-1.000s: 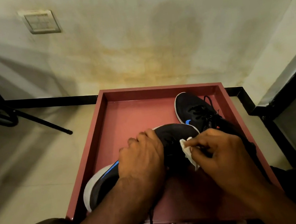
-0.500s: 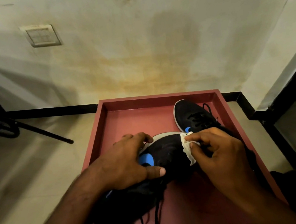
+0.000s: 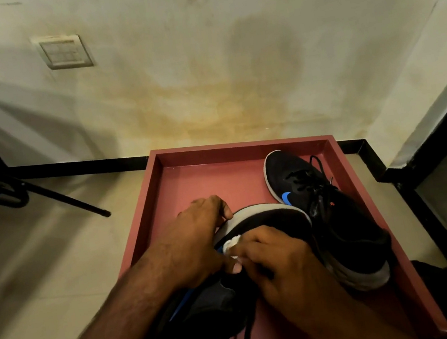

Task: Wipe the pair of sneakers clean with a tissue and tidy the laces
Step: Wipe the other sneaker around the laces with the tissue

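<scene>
The left hand [image 3: 196, 244] is clamped over the near sneaker [image 3: 265, 221], fingers curled on the pale sole edge at the toe and the thumb pressing in on the upper, so that shoe is tipped on its side, toe pointing away, in the middle of the red tray [image 3: 147, 210]. The right hand [image 3: 284, 262] is pinched nearly closed on a small wad of white tissue [image 3: 232, 244], pressing it against the dark upper just beside the left thumb. That tissue looks thin and soft, likely to shred or ball up if dragged hard over mesh, so short strokes with it folded under the fingertips seem the safer bet. The sneaker itself should be light, with a soft upper that gives under pressure and a firmer rubbery sole, which makes the sole rim and the heel the best places to brace it. Count them: two sneakers, the second sneaker [image 3: 326, 217] lying flat at the right of the tray and touching the first, its black laces [image 3: 310, 182] loose across the tongue. One tissue, one tray, two hands. More lace trails off the near end of the tray, untidied.
</scene>
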